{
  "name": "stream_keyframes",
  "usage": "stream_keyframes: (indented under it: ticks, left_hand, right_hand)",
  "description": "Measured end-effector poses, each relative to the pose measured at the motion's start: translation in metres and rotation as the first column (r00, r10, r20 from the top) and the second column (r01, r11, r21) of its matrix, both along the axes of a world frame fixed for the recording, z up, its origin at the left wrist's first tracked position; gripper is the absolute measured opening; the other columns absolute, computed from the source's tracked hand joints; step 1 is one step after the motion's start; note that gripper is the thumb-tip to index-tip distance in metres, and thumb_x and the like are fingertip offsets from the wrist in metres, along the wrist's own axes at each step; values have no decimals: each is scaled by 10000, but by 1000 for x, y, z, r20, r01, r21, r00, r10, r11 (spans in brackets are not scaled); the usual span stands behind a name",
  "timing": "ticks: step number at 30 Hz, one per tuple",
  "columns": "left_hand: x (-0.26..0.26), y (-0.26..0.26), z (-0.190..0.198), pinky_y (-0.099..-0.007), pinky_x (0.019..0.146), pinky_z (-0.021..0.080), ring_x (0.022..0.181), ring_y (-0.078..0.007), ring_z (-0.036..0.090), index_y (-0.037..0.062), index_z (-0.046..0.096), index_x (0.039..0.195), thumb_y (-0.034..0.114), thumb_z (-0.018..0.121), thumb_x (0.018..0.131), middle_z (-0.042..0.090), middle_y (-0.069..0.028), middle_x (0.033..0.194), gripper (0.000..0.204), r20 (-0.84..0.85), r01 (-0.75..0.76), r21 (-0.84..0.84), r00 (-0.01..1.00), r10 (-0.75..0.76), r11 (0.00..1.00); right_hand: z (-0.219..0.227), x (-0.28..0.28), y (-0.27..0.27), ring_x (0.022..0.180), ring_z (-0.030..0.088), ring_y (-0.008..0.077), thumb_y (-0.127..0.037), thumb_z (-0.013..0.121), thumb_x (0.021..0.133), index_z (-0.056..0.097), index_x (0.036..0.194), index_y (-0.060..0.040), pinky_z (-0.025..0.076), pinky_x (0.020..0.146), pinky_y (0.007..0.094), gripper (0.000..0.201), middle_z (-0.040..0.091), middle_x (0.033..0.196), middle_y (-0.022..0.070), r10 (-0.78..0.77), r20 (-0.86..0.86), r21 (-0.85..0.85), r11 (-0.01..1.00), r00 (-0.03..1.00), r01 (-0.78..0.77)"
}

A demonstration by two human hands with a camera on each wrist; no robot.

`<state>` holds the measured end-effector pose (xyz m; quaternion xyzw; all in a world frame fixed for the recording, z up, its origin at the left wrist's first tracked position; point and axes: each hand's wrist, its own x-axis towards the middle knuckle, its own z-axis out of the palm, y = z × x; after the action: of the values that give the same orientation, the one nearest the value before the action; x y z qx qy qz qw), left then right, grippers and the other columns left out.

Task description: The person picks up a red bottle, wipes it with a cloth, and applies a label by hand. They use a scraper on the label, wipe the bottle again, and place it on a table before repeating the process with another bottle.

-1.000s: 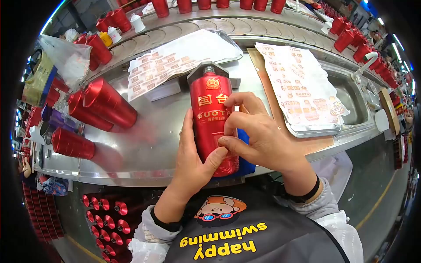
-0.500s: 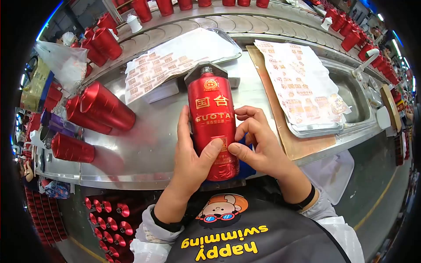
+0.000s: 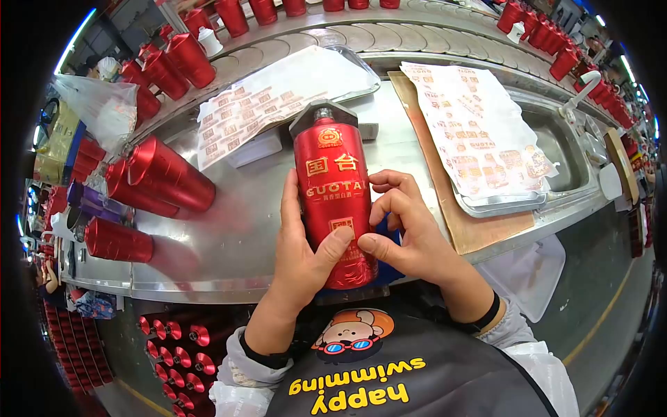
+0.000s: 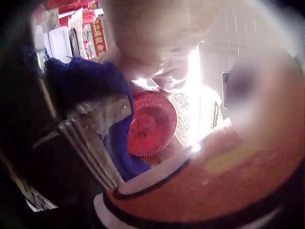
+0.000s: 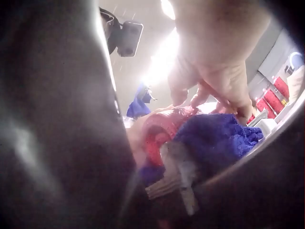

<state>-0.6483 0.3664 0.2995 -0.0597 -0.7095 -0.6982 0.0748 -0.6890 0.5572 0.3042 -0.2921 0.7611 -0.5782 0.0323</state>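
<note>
A red bottle with gold lettering lies label up over a blue cloth, its neck in a dark notched holder. The left hand grips its left side, thumb across the lower front by a small gold square label. At the bottle's right side is the right hand, fingers bent and thumb tip touching the bottle near that label. In the left wrist view the round red base shows beside the blue cloth. The right wrist view shows the right hand above the bottle.
Three red bottles lie or lean at the left. Printed white sheets cover a tray at the right and another at the back. A sink is at the far right; more bottles line the conveyor.
The right hand has moved off the bottle's front to its right side, uncovering the lettering. The left hand keeps its grip, its thumb now over the lower front. Bottles on the conveyor have shifted.
</note>
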Motion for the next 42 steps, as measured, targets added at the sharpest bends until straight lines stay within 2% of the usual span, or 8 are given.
stream_keyframes:
  ticks: [18,21,24,30,33,36,39,42]
  left_hand:
    - [-2,0,-2,-359,1035,408,1252,-249,486,-88,74,1484,278,654,915,373,-233,1428,891,7,-4,64,1000,4,998]
    - [-2,-3,-5,-356,1036,406,1258,-250,480,-86,78,1484,273,654,917,372,-234,1430,884,-6,29,192,1000,-29,981]
    - [-3,-3,-4,-354,1040,400,1265,-250,472,-85,84,1485,285,645,923,367,-232,1434,876,0,6,42,1000,-6,999]
    - [-3,-1,-2,-352,1046,391,1271,-251,463,-78,90,1490,286,619,937,364,-220,1442,847,-6,30,141,1000,-29,990]
    - [-3,-8,-7,-351,1050,386,1277,-249,456,-71,92,1494,252,601,945,361,-214,1448,815,-24,51,92,999,-49,994]
    - [-3,-4,-4,-352,1055,381,1281,-246,451,-68,95,1496,262,598,945,358,-212,1451,816,-14,43,112,999,-42,993]
    - [-3,-6,-7,-353,1055,380,1281,-247,451,-67,89,1497,296,609,939,358,-212,1451,846,6,52,195,998,-55,979]
    - [-3,-6,-5,-355,1055,382,1281,-250,452,-64,78,1500,346,627,926,357,-211,1453,893,-44,64,19,997,-63,998]
  right_hand:
    - [-3,-2,-1,1231,425,368,-241,785,776,544,913,-51,381,1002,427,336,415,1254,227,20,-39,-9,1000,999,-21]
    - [-8,-4,2,1134,422,200,-355,788,792,532,896,-94,401,750,245,380,395,1325,148,27,-33,14,1000,999,-26]
    - [-3,-2,1,1236,418,365,-244,784,776,544,918,-54,370,1017,426,338,404,1264,228,36,-25,-13,999,999,-36]
    - [-3,-2,2,1238,413,369,-258,787,773,544,923,-53,365,1021,430,352,400,1268,230,36,-11,-11,999,999,-36]
    - [-7,-3,2,1138,414,201,-374,790,791,525,917,-97,392,758,247,404,386,1332,144,34,-34,27,999,999,-33]
    - [-3,-2,1,1238,413,370,-265,784,778,544,922,-51,366,1020,429,352,399,1269,232,33,-20,-9,999,999,-33]
    - [-3,-2,2,1240,413,372,-266,780,782,545,929,-51,369,1016,427,351,399,1270,233,42,-14,-3,999,999,-42]
    - [-5,-2,1,1245,411,374,-275,778,784,547,937,-51,369,1015,426,356,398,1272,235,39,-22,-11,999,999,-39]
